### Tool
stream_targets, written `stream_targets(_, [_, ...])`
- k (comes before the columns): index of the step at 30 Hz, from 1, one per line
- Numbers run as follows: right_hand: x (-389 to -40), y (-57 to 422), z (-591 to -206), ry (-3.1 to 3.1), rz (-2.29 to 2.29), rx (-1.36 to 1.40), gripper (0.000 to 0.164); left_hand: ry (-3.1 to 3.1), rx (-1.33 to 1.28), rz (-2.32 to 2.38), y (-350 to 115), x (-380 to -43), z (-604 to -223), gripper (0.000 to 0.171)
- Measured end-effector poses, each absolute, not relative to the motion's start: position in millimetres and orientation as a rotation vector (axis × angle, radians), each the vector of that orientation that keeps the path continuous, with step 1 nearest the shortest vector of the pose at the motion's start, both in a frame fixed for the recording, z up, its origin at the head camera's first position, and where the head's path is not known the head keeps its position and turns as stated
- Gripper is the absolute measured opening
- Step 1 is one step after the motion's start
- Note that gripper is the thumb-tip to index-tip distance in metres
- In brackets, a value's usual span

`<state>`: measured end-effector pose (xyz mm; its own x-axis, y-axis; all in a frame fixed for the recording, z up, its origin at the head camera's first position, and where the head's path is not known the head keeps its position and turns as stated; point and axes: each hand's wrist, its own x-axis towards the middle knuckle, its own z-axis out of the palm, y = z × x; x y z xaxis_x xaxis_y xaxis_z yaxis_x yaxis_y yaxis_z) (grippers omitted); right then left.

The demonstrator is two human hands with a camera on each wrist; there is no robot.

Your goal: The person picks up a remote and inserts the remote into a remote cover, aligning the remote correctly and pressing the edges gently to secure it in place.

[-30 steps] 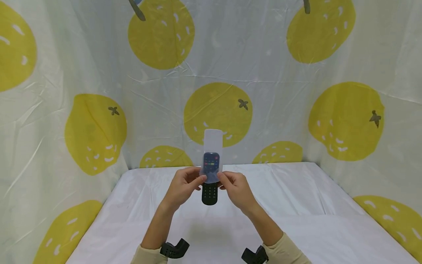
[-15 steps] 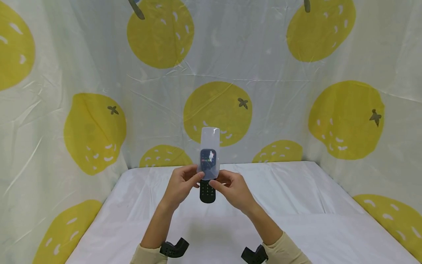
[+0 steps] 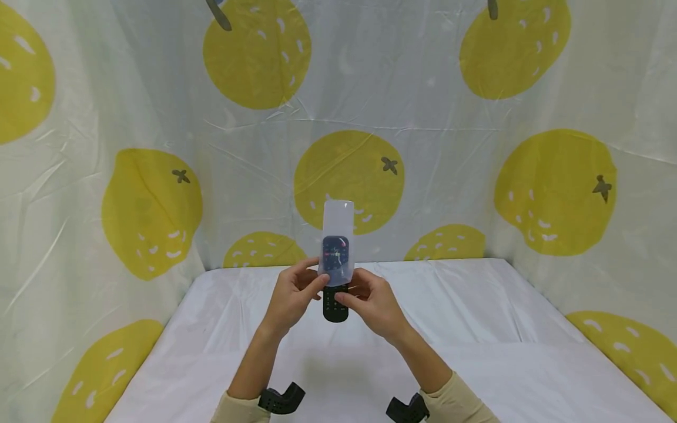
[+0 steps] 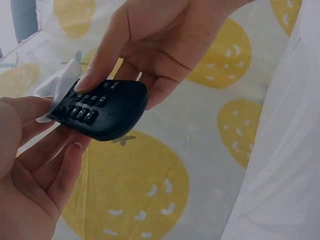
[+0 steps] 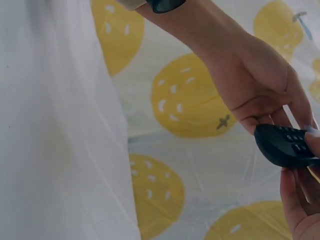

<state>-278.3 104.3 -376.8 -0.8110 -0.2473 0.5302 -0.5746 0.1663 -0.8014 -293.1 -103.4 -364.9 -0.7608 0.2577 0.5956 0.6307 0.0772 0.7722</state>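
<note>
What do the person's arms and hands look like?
The left hand and right hand wear no gloves. The left sleeve and right sleeve are plain beige. By the sleeve ends are a bent left black piece and a matching right black piece. I see no cables.

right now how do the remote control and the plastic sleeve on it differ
The remote control is black with keys; the plastic sleeve is translucent and plain. In the head view, the remote control pokes out below, while the plastic sleeve runs past it above. Both are long and narrow.
</note>
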Motion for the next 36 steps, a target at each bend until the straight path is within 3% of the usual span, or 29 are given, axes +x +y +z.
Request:
stream_targets(26, [-281, 103, -382, -2.067, 1.749, 0.743, 0.032, -2.114, -0.884, -1.679, -103, -296, -372, 0.029])
stream_targets(32, [-280, 100, -383, -2.082, 1.737, 0.806, 0.034, -2.048, -0.813, -1.700, -110, -295, -365, 0.034])
stream_targets(36, [-279, 96, -385, -2.098, 1.712, 0.836, 0.034, -1.857, -0.747, -1.820, -110, -294, -359, 0.029])
